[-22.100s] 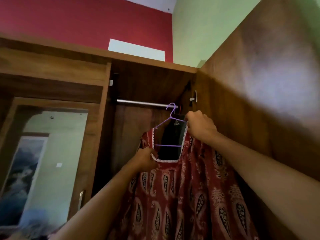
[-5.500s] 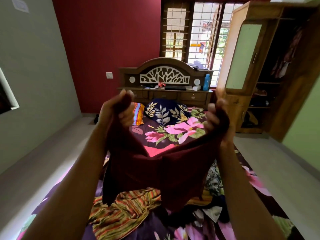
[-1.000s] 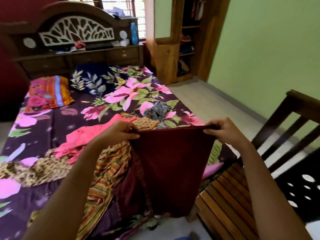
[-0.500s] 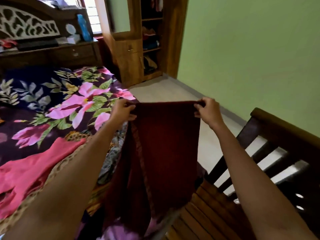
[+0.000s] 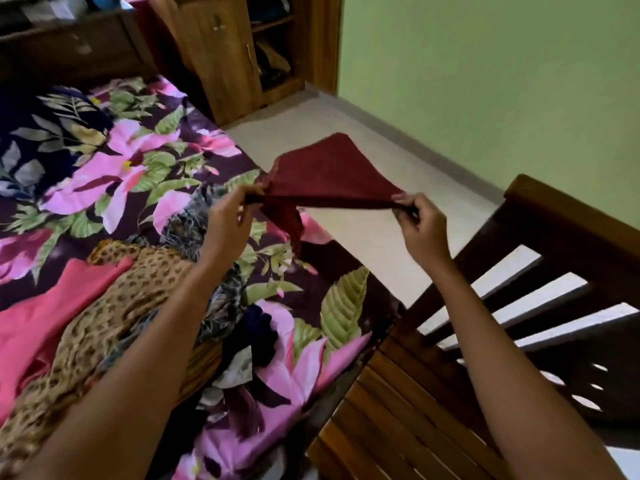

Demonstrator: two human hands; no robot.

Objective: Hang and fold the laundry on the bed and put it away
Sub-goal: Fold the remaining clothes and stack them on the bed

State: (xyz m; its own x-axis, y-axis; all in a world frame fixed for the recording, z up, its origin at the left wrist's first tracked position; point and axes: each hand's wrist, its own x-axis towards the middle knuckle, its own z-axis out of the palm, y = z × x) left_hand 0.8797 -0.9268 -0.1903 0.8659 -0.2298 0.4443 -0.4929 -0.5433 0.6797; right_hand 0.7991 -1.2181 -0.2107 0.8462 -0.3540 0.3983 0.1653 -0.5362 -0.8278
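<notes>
Head view looks down along both my arms to the right side of the bed (image 5: 114, 174), which is covered in a dark sheet with big pink flowers and green leaves. My left hand (image 5: 228, 220) pinches one end of a maroon cloth (image 5: 329, 174) between thumb and curled fingers. My right hand (image 5: 420, 230) pinches the other end the same way, so the cloth is held in the air between them, over the bed's edge and the pale floor (image 5: 311, 119) beside it. Its middle rises in a rounded peak above my hands, and a loose flap hangs just below my left hand. On the bed under my left arm lies a heap of laundry: a pink garment (image 5: 34, 320) at the left, a leopard-print garment (image 5: 114, 306) touching it, a grey patterned piece (image 5: 194, 216) by my left wrist, and a dark blue item (image 5: 258, 327) nearer me. A dark wooden chair (image 5: 554, 230) with a slatted seat and back stands just beside the bed, below my right arm. A wooden cupboard (image 5: 221, 57) stands beyond the bed, next to the green wall (image 5: 485, 81).
</notes>
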